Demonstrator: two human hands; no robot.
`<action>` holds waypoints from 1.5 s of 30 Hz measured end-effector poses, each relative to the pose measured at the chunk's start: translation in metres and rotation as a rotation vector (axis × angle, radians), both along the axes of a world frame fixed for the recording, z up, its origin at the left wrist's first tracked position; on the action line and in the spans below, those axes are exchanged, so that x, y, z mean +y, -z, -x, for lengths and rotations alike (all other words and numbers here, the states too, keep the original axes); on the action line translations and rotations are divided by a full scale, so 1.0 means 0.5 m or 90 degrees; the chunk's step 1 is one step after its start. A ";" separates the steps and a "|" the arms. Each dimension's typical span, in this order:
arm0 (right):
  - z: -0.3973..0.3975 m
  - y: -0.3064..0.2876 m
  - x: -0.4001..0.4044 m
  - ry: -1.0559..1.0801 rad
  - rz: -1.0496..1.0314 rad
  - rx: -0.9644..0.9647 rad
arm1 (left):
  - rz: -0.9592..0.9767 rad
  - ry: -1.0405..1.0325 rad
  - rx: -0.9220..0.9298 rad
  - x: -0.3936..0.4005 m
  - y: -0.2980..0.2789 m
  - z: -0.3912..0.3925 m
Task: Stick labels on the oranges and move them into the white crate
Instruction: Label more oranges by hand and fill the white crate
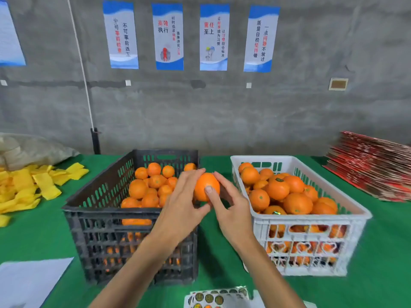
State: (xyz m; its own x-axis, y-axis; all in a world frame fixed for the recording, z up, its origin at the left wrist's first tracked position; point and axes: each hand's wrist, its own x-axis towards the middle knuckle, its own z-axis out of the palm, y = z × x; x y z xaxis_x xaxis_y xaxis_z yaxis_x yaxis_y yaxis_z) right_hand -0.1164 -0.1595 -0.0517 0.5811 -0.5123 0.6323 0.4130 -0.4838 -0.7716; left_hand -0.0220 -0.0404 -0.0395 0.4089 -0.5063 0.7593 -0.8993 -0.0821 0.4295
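A fruit-packing workshop, this: bare concrete wall (222, 112) across the top hung with quality-slogan posters (214, 37), green-covered bench (213, 258) below, crates of oranges (287, 194) centre, flattened red cartons (373, 165) stacked at right.

Left hand (181, 207): bare, no glove, no ring or band visible; enters from the lower centre of the frame.
Right hand (231, 210): bare, no glove, no ring visible; thumbnail short and unpainted.
Left forearm (133, 263): uncovered up to the bottom edge of the frame; no sleeve, watch or strap in sight.
Right forearm (266, 270): uncovered likewise; no sleeve or wristwear in sight.
Rest of body: outside the frame.
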 end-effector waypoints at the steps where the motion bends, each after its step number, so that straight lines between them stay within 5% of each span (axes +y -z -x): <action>1: 0.029 0.024 0.008 0.003 0.002 0.003 | 0.000 0.004 -0.015 0.010 0.028 0.025; 6: 0.135 0.149 0.032 -0.020 0.042 0.106 | -0.031 0.027 0.025 0.054 0.175 0.110; 11: 0.174 0.282 0.032 -0.038 0.060 0.304 | -0.050 0.033 0.362 0.083 0.334 0.174; 14: 0.200 0.354 0.014 -0.068 0.156 0.461 | 0.025 -0.013 0.600 0.098 0.413 0.205; 16: 0.215 0.388 0.008 -0.115 0.243 0.522 | 0.059 -0.028 0.660 0.102 0.437 0.205; 23: 0.214 0.415 -0.013 -0.160 0.362 0.534 | 0.040 0.014 0.639 0.093 0.453 0.209; 29: 0.213 0.435 -0.008 -0.126 0.270 0.476 | 0.046 0.026 0.637 0.091 0.466 0.206; 45: 0.217 0.391 0.022 -0.065 0.594 0.464 | 0.047 -0.008 0.629 0.093 0.473 0.195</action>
